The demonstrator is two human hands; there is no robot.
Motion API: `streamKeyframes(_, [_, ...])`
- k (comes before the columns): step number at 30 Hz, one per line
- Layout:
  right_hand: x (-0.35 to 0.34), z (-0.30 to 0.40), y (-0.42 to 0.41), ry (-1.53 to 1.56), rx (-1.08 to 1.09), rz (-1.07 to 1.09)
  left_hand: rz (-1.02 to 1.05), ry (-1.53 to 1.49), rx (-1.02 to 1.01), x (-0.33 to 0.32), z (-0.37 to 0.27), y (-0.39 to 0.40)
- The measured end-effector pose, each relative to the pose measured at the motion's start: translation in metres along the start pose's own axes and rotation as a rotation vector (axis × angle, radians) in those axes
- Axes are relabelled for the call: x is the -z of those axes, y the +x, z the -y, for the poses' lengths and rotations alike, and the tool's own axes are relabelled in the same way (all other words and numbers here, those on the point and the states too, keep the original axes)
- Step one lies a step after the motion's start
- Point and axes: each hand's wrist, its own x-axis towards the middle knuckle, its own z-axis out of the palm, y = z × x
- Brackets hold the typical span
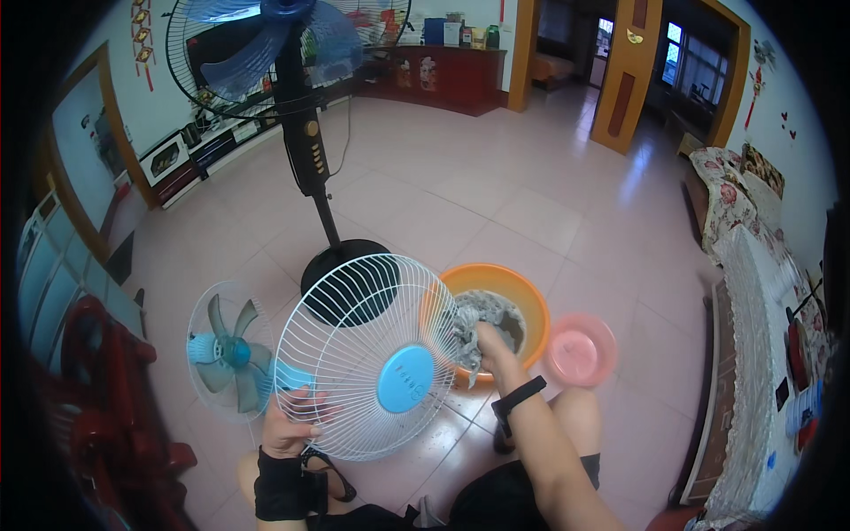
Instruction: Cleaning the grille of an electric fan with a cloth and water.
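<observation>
My left hand (292,421) grips the lower left rim of a white wire fan grille (332,318) with a blue round centre cap (406,379). My right hand (493,346) holds a wet-looking grey cloth (468,332) at the grille's right edge, above an orange plastic basin (539,305). Inside the basin are more grey cloth and murky water. Left of the grille stands a small fan (234,352) with its translucent blades bare at the front and a rear grille behind them. The raised grille partly hides its blue body.
A black pedestal fan (307,146) stands ahead, its round base behind the grille. A pink basin (582,350) sits right of the orange one. Red glossy wooden furniture (119,398) is at the left; a table with a lace cover (744,372) is at the right. Water drops spot the floor tiles.
</observation>
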Motion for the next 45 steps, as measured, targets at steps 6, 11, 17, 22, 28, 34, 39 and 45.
streamKeyframes(6, [-0.012,0.024,-0.016,0.023,0.066,-0.088,-0.238,0.277,-0.221,0.003,0.002,0.016])
streamKeyframes(11, [-0.021,0.043,-0.029,0.043,0.108,-0.101,-0.339,0.359,-0.344,0.002,0.007,0.025])
streamKeyframes(17, [-0.026,0.066,-0.043,-0.261,0.219,-0.065,-0.431,0.484,-0.275,0.025,0.020,0.039])
streamKeyframes(22, [-0.044,0.096,-0.058,-0.563,0.249,-0.029,-0.429,0.525,-0.445,0.014,0.023,0.043])
streamKeyframes(28, [-0.036,0.084,-0.060,-0.652,0.363,-0.093,-0.246,0.687,-0.319,0.026,0.029,0.042])
streamKeyframes(34, [-0.038,0.079,-0.053,-0.793,0.429,-0.062,-0.187,0.837,-0.383,0.020,0.032,0.037])
streamKeyframes(39, [-0.053,0.078,-0.067,-1.000,0.457,-0.006,0.000,0.975,0.226,0.024,0.019,0.034])
streamKeyframes(45, [-0.058,0.076,-0.073,-0.986,0.407,0.061,0.201,0.804,0.148,0.020,0.046,0.017])
